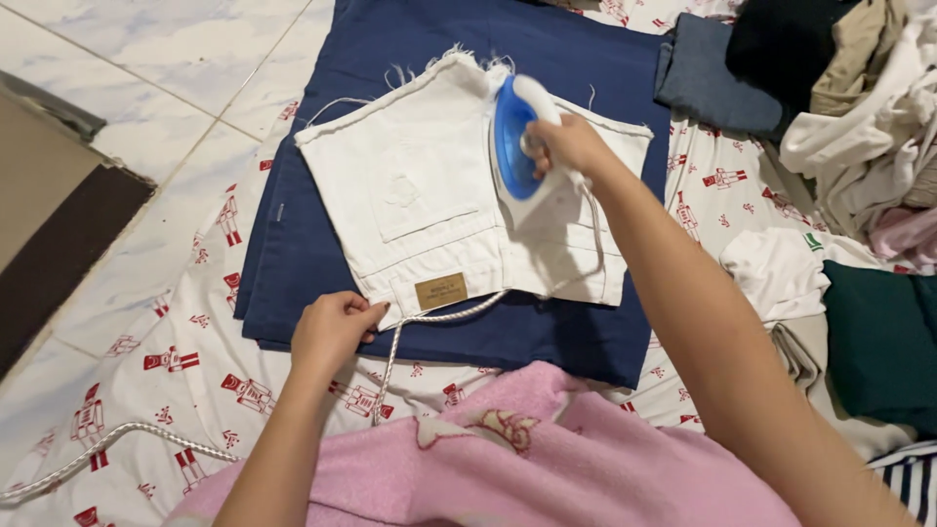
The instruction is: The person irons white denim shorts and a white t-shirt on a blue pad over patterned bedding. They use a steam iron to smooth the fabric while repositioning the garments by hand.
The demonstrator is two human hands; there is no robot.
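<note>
White denim shorts (pixel 420 210) with frayed hems lie flat, back side up, on a folded navy cloth (pixel 576 322). My right hand (pixel 571 144) grips the handle of a blue and white iron (pixel 515 151) that rests on the right half of the shorts. My left hand (pixel 332 327) pinches the waistband corner near the tan label (pixel 441 290). The iron's braided white cord (pixel 390 366) runs down from the shorts toward me.
A white sheet with red robot prints (pixel 185 361) covers the tiled floor (pixel 166 59). A pile of clothes (pixel 859 127) sits at the right, with a dark green garment (pixel 878 342) below it. Pink fabric (pixel 508 459) covers my lap. A dark mat (pixel 59 234) lies at left.
</note>
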